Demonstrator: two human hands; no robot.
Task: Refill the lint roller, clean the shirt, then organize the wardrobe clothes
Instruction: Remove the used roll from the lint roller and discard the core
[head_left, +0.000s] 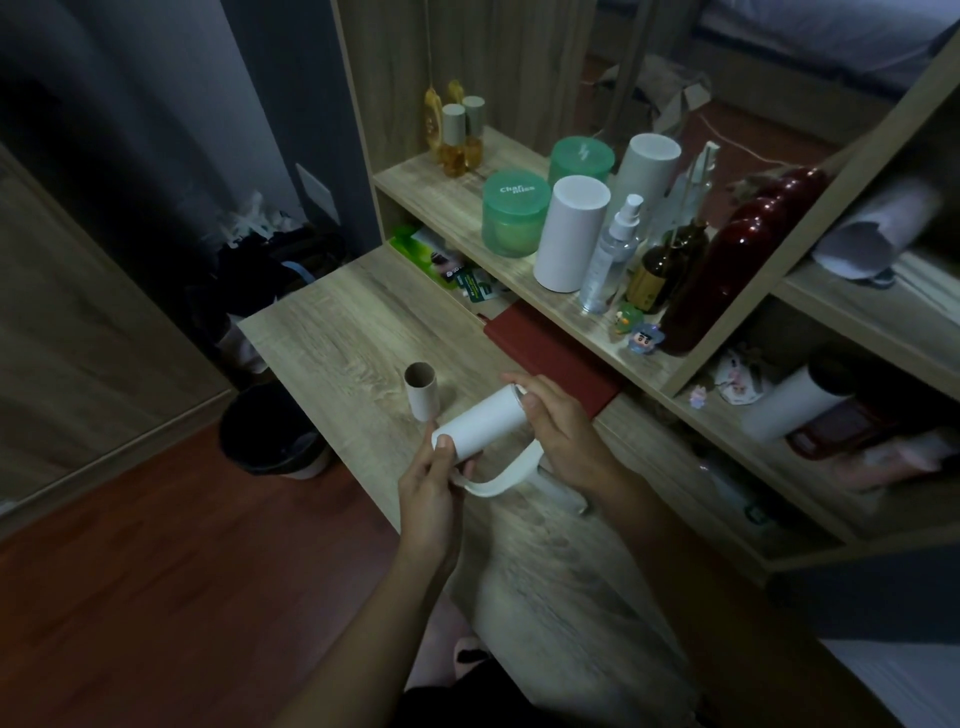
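The desk (337, 332) was finished in matt wood grain. The lint roll (480, 423) was wrapped in smooth white paper; the empty core (422, 389) was formed of dull cardboard. The red bottle (727, 270) was finished glossy, the green jar (514, 221) moulded in translucent plastic.

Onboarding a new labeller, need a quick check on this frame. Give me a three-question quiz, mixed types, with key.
1. True or false: the empty brown cardboard tube stands upright on the light wooden desk.
2. What do the left hand and right hand grip together? A) white cylindrical lint roller B) clear spray bottle C) green lidded jar
3. Fill in: the round black bin stands on the reddish ___ beside the desk.
Key: 1 true; 2 A; 3 floor.
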